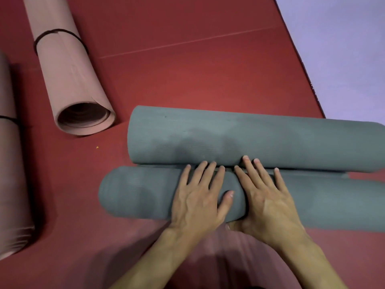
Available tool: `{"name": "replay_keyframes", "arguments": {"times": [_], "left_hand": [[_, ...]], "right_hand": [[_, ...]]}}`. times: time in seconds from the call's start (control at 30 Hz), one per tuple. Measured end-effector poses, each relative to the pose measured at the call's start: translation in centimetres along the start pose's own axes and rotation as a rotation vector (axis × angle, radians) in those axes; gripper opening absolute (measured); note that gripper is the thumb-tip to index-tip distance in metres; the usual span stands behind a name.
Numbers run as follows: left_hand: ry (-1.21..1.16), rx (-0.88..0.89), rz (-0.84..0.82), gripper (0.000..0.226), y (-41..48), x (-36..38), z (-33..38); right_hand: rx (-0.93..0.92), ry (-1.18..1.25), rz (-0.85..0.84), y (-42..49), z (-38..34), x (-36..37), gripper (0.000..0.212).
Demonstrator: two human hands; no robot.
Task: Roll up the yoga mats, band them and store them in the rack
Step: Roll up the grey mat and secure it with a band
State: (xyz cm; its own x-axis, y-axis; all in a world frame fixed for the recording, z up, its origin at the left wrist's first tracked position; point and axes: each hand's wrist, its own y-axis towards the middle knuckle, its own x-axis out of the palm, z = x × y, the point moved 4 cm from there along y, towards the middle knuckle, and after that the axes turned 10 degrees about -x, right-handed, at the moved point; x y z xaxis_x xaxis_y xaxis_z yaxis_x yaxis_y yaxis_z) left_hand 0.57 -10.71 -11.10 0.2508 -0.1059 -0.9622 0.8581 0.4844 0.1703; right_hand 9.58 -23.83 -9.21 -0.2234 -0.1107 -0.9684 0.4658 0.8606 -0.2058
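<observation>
The nearer grey mat roll [135,195] is being pressed by the left hand [200,197] and right hand [268,201], both wide, with fingers flat. A pink rolled mat [68,80] at ten o'clock is being held closed by a dark band [52,31].

The near grey-green roll [135,195] and far grey-green roll [250,138] show fine ribbing. The pink mat [68,76] at far left wears a black band [58,32]. The red floor mat [187,69] meets lilac floor [343,49] at far right.

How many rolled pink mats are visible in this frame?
2. One pink mat lies upper left, open end toward the camera, a black band around it. The second pink mat is cut off by the left edge, also banded. Others may lie outside the frame.
</observation>
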Motion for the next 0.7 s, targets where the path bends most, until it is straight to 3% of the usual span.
{"name": "replay_keyframes", "arguments": {"times": [0.1, 0.23, 0.5, 0.7], "left_hand": [[0.003, -0.006, 0.004, 0.060, 1.2, 0.1, -0.2], [0.019, -0.047, -0.040, 0.065, 4.2, 0.7, -0.6], [0.018, -0.001, 0.050, 0.061, 2.8, 0.6, -0.2], [0.019, -0.020, 0.100, 0.057, 4.2, 0.8, -0.1]], "right_hand": [[0.051, 0.000, 0.092, -0.6, -0.9, 0.0, 0.133], [0.063, -0.019, 0.244, -1.7, -2.5, 0.4, 0.099], [-0.004, 0.082, 0.250, 2.3, 0.9, -0.9, 0.085], [-0.007, 0.086, 0.210, 4.0, 2.0, -1.5, 0.086]]}}
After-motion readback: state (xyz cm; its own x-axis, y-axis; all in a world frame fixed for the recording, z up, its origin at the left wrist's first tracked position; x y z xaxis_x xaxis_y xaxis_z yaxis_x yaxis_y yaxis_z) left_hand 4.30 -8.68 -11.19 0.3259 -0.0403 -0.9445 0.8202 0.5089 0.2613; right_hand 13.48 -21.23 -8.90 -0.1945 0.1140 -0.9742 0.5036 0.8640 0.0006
